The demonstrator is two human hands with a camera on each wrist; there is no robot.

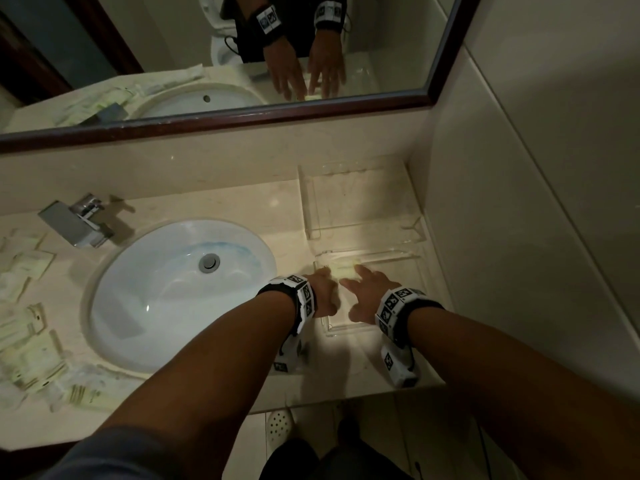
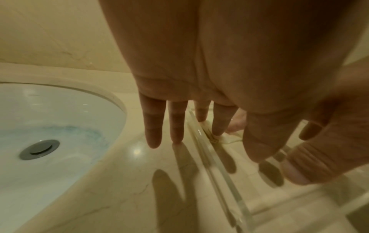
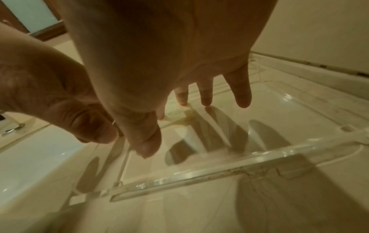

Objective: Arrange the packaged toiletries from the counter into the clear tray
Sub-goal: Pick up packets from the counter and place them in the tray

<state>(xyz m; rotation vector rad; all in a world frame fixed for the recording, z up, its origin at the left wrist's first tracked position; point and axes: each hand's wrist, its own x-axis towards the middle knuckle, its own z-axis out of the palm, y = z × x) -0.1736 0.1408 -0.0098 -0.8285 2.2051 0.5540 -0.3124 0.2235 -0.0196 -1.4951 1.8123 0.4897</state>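
A pale packaged toiletry (image 1: 344, 270) lies flat in the far left corner of the near clear tray (image 1: 408, 271), right of the sink. My left hand (image 1: 323, 287) reaches over the tray's left wall, fingers straight, two fingertips touching the packet (image 2: 217, 138) by the tray wall (image 2: 209, 157). My right hand (image 1: 365, 285) hovers inside the tray with its fingers straight and spread, fingertips (image 3: 205, 97) at the packet's (image 3: 177, 115) right edge. Neither hand grips anything. Both palms hide part of the packet.
A second, larger clear tray (image 1: 311, 202) stands behind the near one against the wall. Several more pale packets (image 1: 27, 327) lie heaped on the counter left of the sink (image 1: 180, 289). A chrome tap (image 1: 74, 220) stands at the back left; a mirror hangs above.
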